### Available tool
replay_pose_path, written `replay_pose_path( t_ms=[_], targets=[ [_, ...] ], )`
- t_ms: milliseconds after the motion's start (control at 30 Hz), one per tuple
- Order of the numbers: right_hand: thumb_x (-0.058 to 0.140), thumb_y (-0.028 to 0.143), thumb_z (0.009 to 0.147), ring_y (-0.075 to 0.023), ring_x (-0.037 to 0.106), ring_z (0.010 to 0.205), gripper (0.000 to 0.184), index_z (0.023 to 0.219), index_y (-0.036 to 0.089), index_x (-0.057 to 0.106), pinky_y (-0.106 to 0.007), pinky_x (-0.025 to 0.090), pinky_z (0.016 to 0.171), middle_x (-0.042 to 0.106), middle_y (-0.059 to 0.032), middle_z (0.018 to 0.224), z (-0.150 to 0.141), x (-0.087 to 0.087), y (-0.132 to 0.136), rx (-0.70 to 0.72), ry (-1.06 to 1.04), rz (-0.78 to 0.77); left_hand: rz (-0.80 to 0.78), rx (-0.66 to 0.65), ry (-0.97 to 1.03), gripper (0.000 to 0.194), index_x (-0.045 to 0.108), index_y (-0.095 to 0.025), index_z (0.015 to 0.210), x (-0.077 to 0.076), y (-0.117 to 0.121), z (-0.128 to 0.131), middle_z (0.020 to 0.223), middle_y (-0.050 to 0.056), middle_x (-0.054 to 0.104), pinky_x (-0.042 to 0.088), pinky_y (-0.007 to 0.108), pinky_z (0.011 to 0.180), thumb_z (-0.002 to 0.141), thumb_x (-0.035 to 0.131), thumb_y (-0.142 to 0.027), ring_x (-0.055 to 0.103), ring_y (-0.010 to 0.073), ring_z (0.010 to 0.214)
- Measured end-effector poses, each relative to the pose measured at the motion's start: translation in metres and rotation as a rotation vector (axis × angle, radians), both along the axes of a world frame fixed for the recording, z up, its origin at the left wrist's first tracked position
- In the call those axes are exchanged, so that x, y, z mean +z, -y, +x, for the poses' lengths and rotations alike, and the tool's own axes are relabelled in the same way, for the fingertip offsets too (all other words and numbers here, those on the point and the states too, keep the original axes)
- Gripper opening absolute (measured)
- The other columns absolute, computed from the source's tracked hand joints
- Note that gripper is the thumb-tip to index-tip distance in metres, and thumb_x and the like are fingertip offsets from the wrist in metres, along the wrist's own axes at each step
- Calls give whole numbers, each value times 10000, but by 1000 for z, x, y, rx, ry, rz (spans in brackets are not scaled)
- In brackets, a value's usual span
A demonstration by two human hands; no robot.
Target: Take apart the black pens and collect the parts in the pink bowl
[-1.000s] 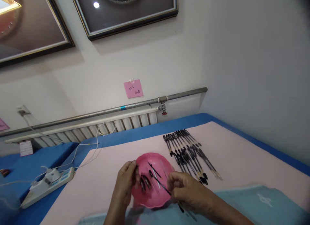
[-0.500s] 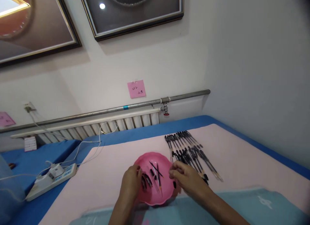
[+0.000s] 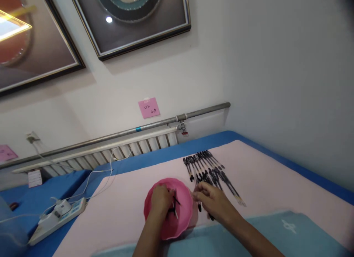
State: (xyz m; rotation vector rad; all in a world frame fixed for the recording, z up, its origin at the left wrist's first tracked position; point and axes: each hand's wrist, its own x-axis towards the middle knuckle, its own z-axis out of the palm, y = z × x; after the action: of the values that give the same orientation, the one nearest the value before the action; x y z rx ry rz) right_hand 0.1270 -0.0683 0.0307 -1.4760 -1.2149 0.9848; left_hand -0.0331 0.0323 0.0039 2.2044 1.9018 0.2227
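Note:
A pink scalloped dish (image 3: 181,216) sits on the pink mat (image 3: 265,183) in front of me. My left hand (image 3: 160,199) reaches into the dish, its fingers curled over small black pen parts (image 3: 174,204) lying inside. My right hand (image 3: 211,202) hovers just right of the dish, fingers pinched on a thin black pen piece that points down. A row of several black and clear pens (image 3: 210,172) lies side by side on the mat right behind my right hand.
A white power strip (image 3: 56,214) with cables lies on the blue cover (image 3: 41,198) at left. A radiator (image 3: 121,151) and a pipe run along the wall, under a pink note (image 3: 149,107). A light blue cloth (image 3: 290,235) covers the near edge.
My left hand has moved from the dish's left rim into its middle. My right hand has shifted right toward the row of pens. The camera has tilted slightly.

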Motion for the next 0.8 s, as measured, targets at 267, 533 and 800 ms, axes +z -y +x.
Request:
replay_pose_path(
  t_ms=[267,533,800],
  targets=[
    [526,244,708,-100,452,489,83,635,206,522,-208,323,469,488,60,507,5,2,1,-22,34,25,-37,-47,1,323,654,-138,980,1,1,2,1051,130,670,404,256,743,815,431,-304,614,202,928],
    [531,224,692,-103,454,486,73,622,205,528,-211,316,460,508,50,513,5,-4,-2,-29,29,54,-102,-74,-20,276,645,-143,909,5,19,6,971,140,665,394,289,648,699,568,-305,623,239,826],
    [521,229,700,-98,462,479,71,634,201,524,-200,321,447,518,50,517,5,-6,-3,-12,22,25,-138,-59,20,287,617,-162,992,4,19,-2,1044,122,648,387,274,731,819,427,-288,606,207,897]
  ],
)
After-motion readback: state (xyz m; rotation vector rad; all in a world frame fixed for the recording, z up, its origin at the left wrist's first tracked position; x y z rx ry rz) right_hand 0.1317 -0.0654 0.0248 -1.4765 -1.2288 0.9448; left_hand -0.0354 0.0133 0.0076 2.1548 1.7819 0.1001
